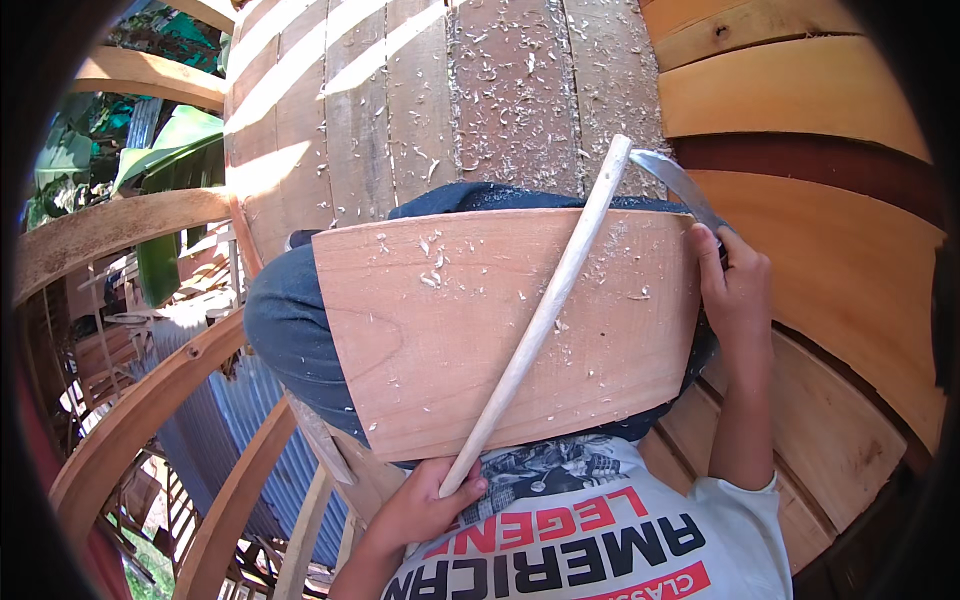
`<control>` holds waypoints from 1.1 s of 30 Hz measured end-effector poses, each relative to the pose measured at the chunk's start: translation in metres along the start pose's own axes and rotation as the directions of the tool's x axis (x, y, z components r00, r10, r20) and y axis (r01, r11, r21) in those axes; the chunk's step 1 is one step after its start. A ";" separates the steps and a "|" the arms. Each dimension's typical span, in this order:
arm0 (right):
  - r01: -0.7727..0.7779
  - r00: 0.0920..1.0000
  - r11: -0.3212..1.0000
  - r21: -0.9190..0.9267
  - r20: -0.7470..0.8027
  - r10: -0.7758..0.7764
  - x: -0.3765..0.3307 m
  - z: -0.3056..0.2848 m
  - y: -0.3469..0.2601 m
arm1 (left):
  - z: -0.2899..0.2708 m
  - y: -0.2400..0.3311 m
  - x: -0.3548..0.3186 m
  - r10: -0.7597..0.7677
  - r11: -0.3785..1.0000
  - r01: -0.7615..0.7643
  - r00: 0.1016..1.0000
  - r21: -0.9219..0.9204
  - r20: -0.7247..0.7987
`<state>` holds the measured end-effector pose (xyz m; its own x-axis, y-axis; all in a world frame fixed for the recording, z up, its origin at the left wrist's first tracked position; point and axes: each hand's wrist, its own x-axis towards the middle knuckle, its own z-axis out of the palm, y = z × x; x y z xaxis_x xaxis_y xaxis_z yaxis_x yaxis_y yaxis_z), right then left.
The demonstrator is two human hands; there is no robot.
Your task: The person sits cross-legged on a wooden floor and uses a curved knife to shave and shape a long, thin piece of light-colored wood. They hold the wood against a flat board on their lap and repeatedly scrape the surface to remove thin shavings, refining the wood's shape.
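Littered planks [420, 130], board [630, 370], hands [735, 280] on stick [541, 320] and blade [690, 190], blade's end seemingly hidden

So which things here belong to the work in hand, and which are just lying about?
Part of the work:
pale stick, in the left grip
curved blade, in the right grip
wooden board, across the legs

Just lying about:
wood shavings on the floorboards
corrugated sheets beyond the wooden railing
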<state>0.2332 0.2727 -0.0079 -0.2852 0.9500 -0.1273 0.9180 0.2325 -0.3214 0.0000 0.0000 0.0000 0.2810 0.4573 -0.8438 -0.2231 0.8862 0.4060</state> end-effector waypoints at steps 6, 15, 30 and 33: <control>0.039 0.998 0.957 0.287 0.039 -0.052 -0.022 -0.004 -0.023 | 0.001 -0.002 0.000 0.009 1.000 -0.009 1.000 0.014 0.009; 0.086 0.994 0.994 0.066 0.055 -0.090 0.012 0.000 -0.034 | 0.007 -0.001 -0.003 0.045 0.998 -0.043 0.999 0.044 -0.028; -0.128 0.991 0.923 0.362 0.082 0.105 0.007 -0.024 -0.020 | 0.002 -0.004 -0.002 0.056 0.995 -0.055 0.998 0.086 -0.006; 0.144 0.977 0.947 0.286 0.110 -0.182 -0.019 -0.017 -0.037 | 0.000 -0.007 0.000 0.047 0.998 -0.048 0.998 0.037 0.028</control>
<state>0.2089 0.2498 0.0221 -0.4760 0.8631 -0.1688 0.7494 0.2976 -0.5915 0.0018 -0.0062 -0.0023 0.2958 0.5006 -0.8136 -0.2013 0.8652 0.4592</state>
